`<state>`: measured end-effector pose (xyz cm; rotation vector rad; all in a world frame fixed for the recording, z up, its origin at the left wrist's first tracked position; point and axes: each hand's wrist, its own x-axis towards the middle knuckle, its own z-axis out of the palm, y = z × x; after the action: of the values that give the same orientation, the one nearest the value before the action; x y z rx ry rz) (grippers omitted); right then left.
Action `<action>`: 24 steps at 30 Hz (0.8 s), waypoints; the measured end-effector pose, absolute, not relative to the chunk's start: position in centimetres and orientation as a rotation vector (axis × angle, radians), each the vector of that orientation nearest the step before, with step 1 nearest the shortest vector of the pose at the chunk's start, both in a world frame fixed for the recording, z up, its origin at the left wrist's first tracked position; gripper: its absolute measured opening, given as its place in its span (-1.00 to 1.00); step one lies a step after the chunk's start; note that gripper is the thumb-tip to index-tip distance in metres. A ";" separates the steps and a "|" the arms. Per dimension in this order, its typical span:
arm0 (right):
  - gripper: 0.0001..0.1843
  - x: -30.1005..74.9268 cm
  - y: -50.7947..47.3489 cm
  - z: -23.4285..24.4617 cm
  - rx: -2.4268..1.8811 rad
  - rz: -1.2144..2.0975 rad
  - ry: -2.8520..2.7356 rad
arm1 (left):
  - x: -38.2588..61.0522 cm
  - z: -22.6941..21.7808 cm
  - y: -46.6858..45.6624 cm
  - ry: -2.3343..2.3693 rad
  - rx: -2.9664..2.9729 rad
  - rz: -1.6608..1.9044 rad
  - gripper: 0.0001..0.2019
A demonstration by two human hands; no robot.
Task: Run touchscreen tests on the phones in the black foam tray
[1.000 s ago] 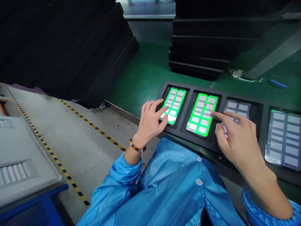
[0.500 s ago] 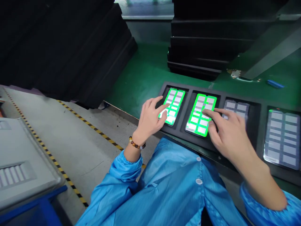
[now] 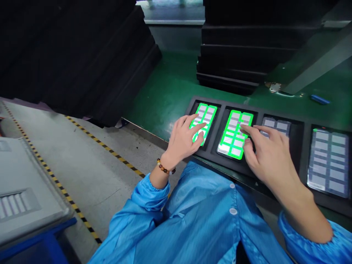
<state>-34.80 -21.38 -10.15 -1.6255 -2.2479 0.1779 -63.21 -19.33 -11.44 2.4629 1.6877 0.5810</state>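
Observation:
Several phones lie face up in the recesses of a long black tray (image 3: 213,152). My left hand (image 3: 183,138) is over the leftmost phone (image 3: 206,113), its fingers apart and the index fingertip at the lit screen. On the second phone (image 3: 232,134), the index fingertip of my right hand (image 3: 271,152) rests at the screen's right half. Both of these screens show bright green bands around white blocks. Partly behind my right hand sits a third phone (image 3: 277,124) with a grey and white screen. A fourth phone (image 3: 328,161) at the right end looks similar.
Tall stacks of black trays stand at the left (image 3: 110,66) and at the back (image 3: 233,55) of the green table (image 3: 165,88). A grey metal post (image 3: 316,62) rises at the right, near a blue pen-like object (image 3: 320,99). A grey panel (image 3: 27,190) is at lower left.
My left hand has moved right, further over the leftmost phone. My right index finger has shifted slightly right on the second phone's screen. The phones stay in their recesses.

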 end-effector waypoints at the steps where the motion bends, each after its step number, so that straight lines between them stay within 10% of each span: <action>1: -0.52 -34.8 -21.4 -10.2 -1.622 0.190 -2.247 | -63.2 -11.4 -19.4 1.700 2.456 0.582 -0.63; 24: -0.49 -32.9 -21.4 -10.7 -1.693 0.197 -2.192 | -64.3 -12.0 -19.5 1.911 2.322 0.623 -0.64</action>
<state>-32.94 -21.45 -10.67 -1.6932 -2.1922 0.1972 -64.30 -19.50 -12.04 2.3215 1.9112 0.6226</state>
